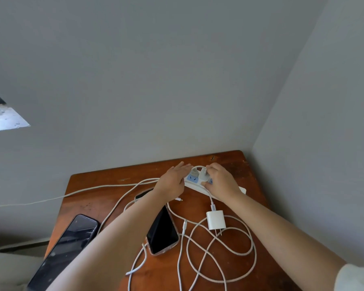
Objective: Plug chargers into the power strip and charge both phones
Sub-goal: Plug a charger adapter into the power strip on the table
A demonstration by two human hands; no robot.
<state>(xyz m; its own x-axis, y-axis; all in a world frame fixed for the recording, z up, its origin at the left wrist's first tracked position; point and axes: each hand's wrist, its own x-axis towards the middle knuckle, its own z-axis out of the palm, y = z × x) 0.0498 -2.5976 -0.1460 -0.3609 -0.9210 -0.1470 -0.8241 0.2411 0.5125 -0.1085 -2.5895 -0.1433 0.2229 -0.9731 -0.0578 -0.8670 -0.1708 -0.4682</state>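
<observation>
A white power strip with blue sockets lies at the far side of the wooden table. My right hand grips a white charger standing on one of its sockets. My left hand rests flat on the strip's left end, steadying it. A second white charger lies loose on the table, prongs pointing toward me. One dark phone in a clear case lies mid-table, partly under my left forearm. Another dark phone lies at the table's left edge. White cables loop across the front.
Grey walls close in behind and to the right of the table. The strip's white cord runs off the left edge. A loose cable connector lies between the cased phone and the loose charger.
</observation>
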